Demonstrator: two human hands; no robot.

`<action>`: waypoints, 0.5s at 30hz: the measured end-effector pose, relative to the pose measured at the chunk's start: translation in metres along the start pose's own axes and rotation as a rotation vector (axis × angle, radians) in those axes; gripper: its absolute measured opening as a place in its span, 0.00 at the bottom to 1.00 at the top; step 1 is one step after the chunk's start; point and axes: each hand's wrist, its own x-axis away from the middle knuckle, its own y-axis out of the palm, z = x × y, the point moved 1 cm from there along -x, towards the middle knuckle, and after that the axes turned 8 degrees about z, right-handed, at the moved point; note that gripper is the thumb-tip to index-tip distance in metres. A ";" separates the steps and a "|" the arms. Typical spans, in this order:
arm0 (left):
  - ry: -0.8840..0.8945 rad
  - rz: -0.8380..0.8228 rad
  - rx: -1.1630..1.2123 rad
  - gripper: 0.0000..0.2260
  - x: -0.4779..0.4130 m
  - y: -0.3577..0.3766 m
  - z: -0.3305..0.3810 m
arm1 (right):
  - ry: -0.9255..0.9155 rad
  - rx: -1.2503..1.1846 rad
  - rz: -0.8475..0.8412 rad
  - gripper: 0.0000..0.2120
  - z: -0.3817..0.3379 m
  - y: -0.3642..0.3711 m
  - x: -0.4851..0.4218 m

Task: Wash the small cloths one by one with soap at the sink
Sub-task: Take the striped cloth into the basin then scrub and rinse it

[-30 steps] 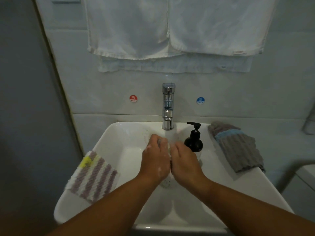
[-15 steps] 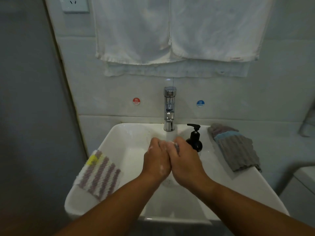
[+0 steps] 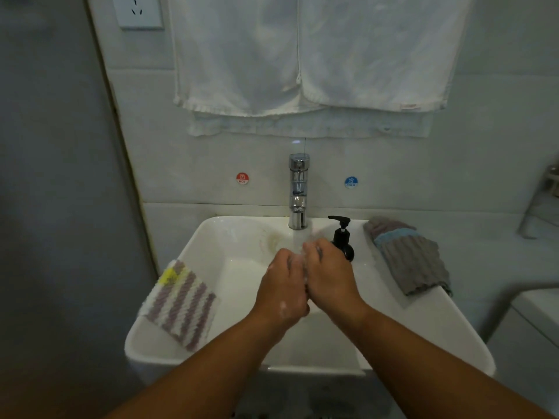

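Left hand (image 3: 282, 293) and right hand (image 3: 331, 275) pressed together, fingers curled, below the faucet (image 3: 298, 192) over the sink (image 3: 211, 237); whether they grip anything cannot be told.

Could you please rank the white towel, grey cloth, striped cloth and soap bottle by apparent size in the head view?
Largest: white towel.
Alike, so unranked: grey cloth, striped cloth.
Smallest: soap bottle.

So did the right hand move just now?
Yes. The right hand slid forward toward the faucet, and its knuckles now overlap the soap bottle, which it was clear of before.
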 end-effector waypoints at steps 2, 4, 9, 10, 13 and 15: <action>0.064 0.041 0.047 0.11 0.000 -0.002 0.002 | 0.054 0.102 -0.061 0.16 0.004 0.001 0.002; 0.104 0.145 0.024 0.10 -0.008 -0.007 0.005 | -0.003 0.141 -0.110 0.14 0.001 0.001 0.017; 0.013 0.014 0.006 0.11 0.000 -0.006 0.007 | -0.126 -0.012 -0.038 0.13 -0.005 -0.005 0.013; 0.007 -0.034 0.033 0.11 0.007 -0.003 0.009 | -0.086 -0.003 -0.002 0.13 -0.003 -0.006 0.003; 0.140 0.039 0.031 0.10 0.011 -0.002 0.018 | 0.000 0.099 -0.056 0.13 0.002 -0.006 -0.001; 0.161 0.174 -0.018 0.10 -0.001 -0.007 0.020 | -0.036 0.112 -0.113 0.13 -0.002 -0.006 0.017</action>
